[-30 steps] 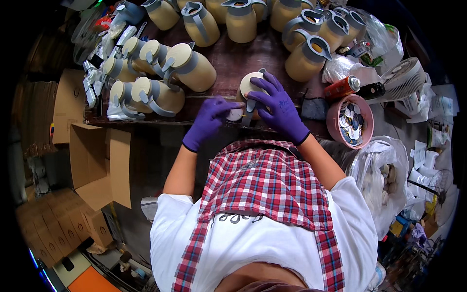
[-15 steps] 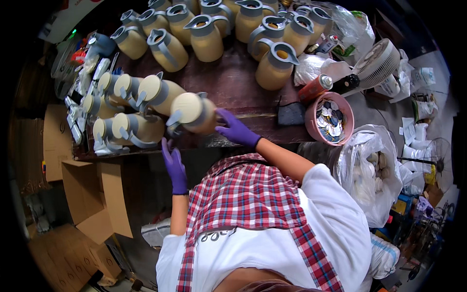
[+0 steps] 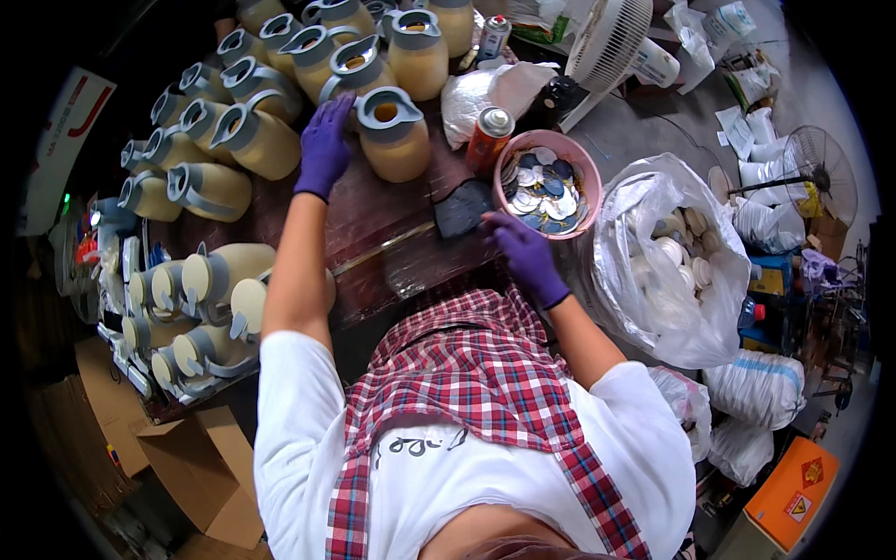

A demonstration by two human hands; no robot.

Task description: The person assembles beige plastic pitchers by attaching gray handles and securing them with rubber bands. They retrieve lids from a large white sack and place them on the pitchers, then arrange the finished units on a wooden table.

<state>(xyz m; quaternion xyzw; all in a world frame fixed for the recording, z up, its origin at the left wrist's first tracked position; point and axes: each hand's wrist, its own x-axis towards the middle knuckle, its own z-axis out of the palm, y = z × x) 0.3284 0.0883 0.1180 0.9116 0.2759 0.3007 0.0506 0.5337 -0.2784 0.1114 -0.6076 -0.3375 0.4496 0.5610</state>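
Observation:
My purple-gloved left hand (image 3: 325,149) is at the grey handle of a beige jug (image 3: 394,154) with an open grey-rimmed top. Its fingers appear closed around the handle; the tips are partly hidden. The jug stands upright on the dark table. My right hand (image 3: 528,259), also in a purple glove, hovers at the table's front edge beside a pink bucket (image 3: 592,177). Its fingers are apart and nothing shows between them. Loose white and dark round discs (image 3: 553,187) fill the bucket. Near my right fingertips lies a dark folded cloth (image 3: 463,208).
More jugs (image 3: 252,140) crowd the far and left table; several lidded ones (image 3: 224,271) lie at the front left. A spray can (image 3: 489,138) and a fan (image 3: 611,42) stand by the bucket. A plastic sack of round parts (image 3: 681,252) sits to the right, a cardboard box (image 3: 201,476) lower left.
My left hand has left the lidded jugs and reached across to the open jug's handle. My right hand has moved from a lidded jug toward the bucket. The view has turned right.

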